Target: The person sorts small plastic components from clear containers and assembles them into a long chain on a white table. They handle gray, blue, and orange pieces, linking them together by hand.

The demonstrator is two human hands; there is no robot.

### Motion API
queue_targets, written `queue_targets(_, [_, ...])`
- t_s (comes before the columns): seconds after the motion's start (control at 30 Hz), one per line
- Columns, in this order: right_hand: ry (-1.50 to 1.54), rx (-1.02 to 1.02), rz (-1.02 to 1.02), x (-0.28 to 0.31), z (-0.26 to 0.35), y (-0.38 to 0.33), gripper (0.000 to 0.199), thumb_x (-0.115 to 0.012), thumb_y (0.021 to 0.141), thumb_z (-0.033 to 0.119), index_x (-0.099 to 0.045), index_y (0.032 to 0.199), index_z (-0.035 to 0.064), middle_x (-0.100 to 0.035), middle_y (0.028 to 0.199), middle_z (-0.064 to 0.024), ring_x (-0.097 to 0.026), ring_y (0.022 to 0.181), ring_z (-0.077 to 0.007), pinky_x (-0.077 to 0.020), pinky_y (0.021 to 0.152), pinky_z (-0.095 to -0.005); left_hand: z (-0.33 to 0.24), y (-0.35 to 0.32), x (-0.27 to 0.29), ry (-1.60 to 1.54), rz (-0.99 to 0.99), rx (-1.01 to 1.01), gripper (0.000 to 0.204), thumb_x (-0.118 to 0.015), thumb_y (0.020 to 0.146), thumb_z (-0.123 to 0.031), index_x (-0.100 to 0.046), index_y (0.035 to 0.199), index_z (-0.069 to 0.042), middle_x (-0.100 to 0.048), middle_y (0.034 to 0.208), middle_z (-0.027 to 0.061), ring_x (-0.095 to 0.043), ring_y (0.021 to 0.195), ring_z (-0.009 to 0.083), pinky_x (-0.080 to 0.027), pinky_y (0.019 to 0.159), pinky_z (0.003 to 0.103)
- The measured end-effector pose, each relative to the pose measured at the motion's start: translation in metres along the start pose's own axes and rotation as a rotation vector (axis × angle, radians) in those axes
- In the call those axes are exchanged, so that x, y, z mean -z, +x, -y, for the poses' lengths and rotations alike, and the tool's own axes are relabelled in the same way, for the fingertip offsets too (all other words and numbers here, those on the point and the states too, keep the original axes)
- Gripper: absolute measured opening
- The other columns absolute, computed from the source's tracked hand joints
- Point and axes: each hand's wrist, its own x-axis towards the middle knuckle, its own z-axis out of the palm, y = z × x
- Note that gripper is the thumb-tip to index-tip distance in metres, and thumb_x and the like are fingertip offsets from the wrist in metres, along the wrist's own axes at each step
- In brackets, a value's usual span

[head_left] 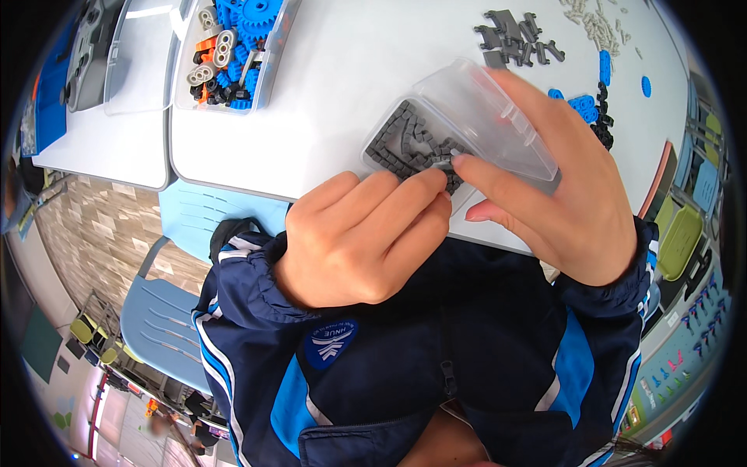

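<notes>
My right hand (556, 191) grips a small clear plastic box (475, 109) from its right side, with the index finger laid across the front and the thumb below. The box is tilted toward me and holds several small dark grey building pieces (408, 140). My left hand (362, 237) rests against the box's near edge, its fingertips on the grey pieces at the opening. Both hands sit over the near edge of a white table (342, 78). Whether the left fingers pinch a piece is hidden.
A clear tray (233, 50) of blue gears and grey and orange connectors stands at the back left, beside an empty clear lid (144, 54). Loose grey pieces (517, 43), blue pieces (587, 101) and pale pegs (599, 23) lie at the back right. A light blue chair (159, 311) stands below left.
</notes>
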Motion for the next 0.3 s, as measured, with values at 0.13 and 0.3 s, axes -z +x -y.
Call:
queue_targets(0.13, [-0.018, 0.014, 0.034, 0.0018, -0.0005, 0.0038, 0.043, -0.085, 0.068, 0.027, -0.075, 0.105, 0.008, -0.051, 0.148, -0.0273, -0.062, 0.117, -0.042, -0.0535, 0.093, -0.0431, 0.0023, -0.0017, -0.0022, -0.01, -0.034, -0.028, 0.018, -0.074, 0.069, -0.008, -0.075, 0.087, -0.006, -0.074, 0.095, 0.0051, -0.058, 0.06, 0.0127, -0.039, 0.051, 0.027])
queue_targets(0.3, [0.024, 0.016, 0.028, 0.0069, 0.0011, 0.0032, 0.038, -0.085, 0.071, 0.03, -0.076, 0.1, 0.0079, -0.047, 0.152, -0.0281, -0.058, 0.125, -0.0418, -0.0512, 0.098, -0.0453, -0.0013, 0.0003, -0.0007, -0.022, -0.051, -0.03, 0.019, -0.074, 0.068, -0.008, -0.074, 0.086, -0.005, -0.074, 0.095, 0.0055, -0.057, 0.06, 0.013, -0.038, 0.05, 0.027])
